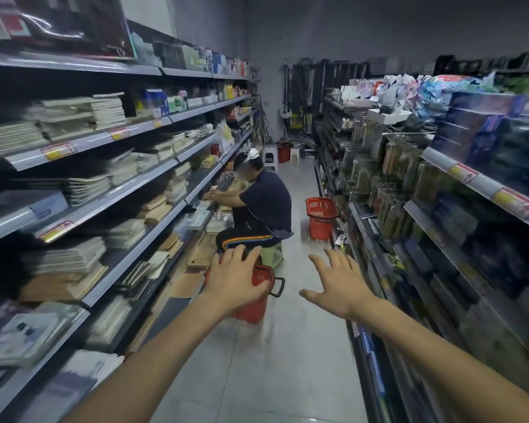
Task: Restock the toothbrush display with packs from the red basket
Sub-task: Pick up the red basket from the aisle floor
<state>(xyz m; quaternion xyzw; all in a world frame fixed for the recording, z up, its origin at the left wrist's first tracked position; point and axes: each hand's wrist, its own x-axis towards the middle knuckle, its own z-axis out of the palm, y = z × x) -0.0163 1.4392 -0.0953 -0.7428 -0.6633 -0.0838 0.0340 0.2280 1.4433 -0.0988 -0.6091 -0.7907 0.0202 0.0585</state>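
Red basket point(252, 314) stands on the aisle floor, partly covered by the left hand point(235, 282), fingers spread, gripping nothing, contact unclear; right hand point(336, 285) spread and empty, just right of its black handle point(278, 286). Left is nearer. Open floor right; seated person point(263, 203) close behind; hanging packs point(388, 178) on right shelving

Both arms stretched forward, bare forearms rising from 6 o'clock. Left hand point(234, 279) toward 11 o'clock, palm down, fingers spread. Right hand point(338, 286) toward 1 o'clock, fingers splayed, thumb out, holding nothing.
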